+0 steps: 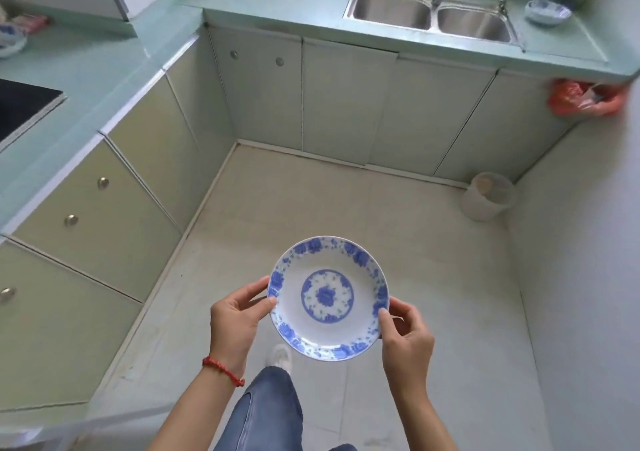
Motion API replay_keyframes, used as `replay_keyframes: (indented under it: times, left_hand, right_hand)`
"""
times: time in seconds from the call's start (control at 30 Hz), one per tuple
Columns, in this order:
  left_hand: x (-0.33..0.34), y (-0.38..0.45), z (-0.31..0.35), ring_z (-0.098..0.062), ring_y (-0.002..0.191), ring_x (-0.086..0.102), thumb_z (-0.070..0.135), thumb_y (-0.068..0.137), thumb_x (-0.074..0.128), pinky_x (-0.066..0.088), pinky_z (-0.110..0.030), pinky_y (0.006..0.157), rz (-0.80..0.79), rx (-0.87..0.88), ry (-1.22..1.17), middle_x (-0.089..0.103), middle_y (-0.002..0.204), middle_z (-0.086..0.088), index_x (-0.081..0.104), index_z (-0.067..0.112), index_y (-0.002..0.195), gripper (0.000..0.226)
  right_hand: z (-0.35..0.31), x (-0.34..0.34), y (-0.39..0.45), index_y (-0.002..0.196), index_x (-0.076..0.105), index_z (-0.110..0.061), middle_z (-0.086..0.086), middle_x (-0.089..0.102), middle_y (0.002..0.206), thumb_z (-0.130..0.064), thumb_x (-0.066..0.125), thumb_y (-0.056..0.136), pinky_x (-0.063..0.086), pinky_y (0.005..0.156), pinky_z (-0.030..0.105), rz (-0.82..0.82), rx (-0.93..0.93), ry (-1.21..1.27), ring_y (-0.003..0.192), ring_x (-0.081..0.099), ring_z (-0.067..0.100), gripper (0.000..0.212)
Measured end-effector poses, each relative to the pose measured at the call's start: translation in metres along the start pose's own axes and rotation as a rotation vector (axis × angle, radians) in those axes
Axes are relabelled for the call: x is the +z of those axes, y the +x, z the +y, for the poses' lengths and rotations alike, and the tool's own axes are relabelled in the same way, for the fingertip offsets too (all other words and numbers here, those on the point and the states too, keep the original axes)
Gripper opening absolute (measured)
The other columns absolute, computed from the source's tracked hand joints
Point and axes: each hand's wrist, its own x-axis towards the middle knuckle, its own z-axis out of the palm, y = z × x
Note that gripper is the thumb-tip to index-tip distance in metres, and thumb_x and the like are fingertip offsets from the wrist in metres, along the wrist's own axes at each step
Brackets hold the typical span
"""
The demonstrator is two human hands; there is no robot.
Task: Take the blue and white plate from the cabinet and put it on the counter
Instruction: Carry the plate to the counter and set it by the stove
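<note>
A round white plate with blue flowers on its rim and centre [328,326] is held level in the air over the tiled floor, low in the middle of the head view. My left hand [235,322] pinches its left rim, thumb on top. My right hand [405,336] pinches its right rim the same way. The pale green counter [104,66] runs along the left side and across the back, well apart from the plate. The lower cabinet doors [346,101] under the counter are all shut.
A double steel sink [429,16] with a tap sits in the back counter, a blue and white bowl [547,11] to its right. A black hob [20,104] is set in the left counter. A white bin [488,196] stands on the floor at right, an orange bag [585,99] hangs above.
</note>
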Motion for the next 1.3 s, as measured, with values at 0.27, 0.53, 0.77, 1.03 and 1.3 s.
replay_keyframes:
  times: [0.27,0.53,0.77,1.03,1.3]
  left_hand:
    - [0.05,0.138,0.042,-0.008,0.07,0.071,-0.014,0.074,0.063,0.054,-0.014,0.058,-0.065,-0.005,-0.033,0.076,0.075,0.012,0.071,0.021,0.085,0.037]
    - [0.099,0.265,0.099,-0.01,0.077,0.071,-0.013,0.073,0.065,0.056,-0.017,0.062,-0.104,0.033,-0.044,0.074,0.085,0.006,0.072,0.021,0.087,0.037]
    - [0.134,0.343,0.117,-0.013,0.078,0.072,-0.013,0.072,0.066,0.056,-0.017,0.062,-0.043,0.035,-0.082,0.076,0.085,0.003,0.072,0.016,0.089,0.035]
    - [0.168,0.417,0.14,-0.011,0.074,0.071,-0.016,0.072,0.064,0.055,-0.015,0.06,0.205,0.044,-0.194,0.077,0.078,0.007,0.072,0.021,0.083,0.039]
    - [0.169,0.447,0.16,-0.021,0.084,0.068,-0.015,0.072,0.063,0.057,-0.017,0.068,0.551,0.084,-0.297,0.071,0.095,-0.007,0.065,0.0,0.105,0.037]
  right_hand:
    - [-0.04,0.068,0.116,0.081,0.063,-0.029,-0.003,0.07,0.081,-0.003,0.061,0.082,0.053,0.056,0.016,0.061,-0.021,0.014,0.067,0.065,0.004,0.026]
    - [-0.098,0.128,0.231,0.081,0.063,-0.03,-0.004,0.07,0.081,-0.004,0.062,0.081,0.054,0.059,0.018,0.105,-0.076,0.012,0.067,0.064,0.004,0.026]
    - [-0.122,0.166,0.321,0.08,0.063,-0.029,-0.003,0.07,0.079,-0.003,0.062,0.081,0.056,0.06,0.024,0.051,-0.101,-0.016,0.066,0.064,0.006,0.026]
    - [-0.163,0.226,0.441,0.08,0.063,-0.026,-0.005,0.069,0.078,-0.001,0.061,0.081,0.051,0.057,0.013,-0.214,-0.161,-0.027,0.063,0.063,-0.002,0.025]
    - [-0.206,0.301,0.511,0.08,0.063,-0.031,-0.008,0.068,0.079,-0.002,0.061,0.082,0.052,0.06,0.014,-0.585,-0.253,-0.099,0.066,0.063,-0.001,0.028]
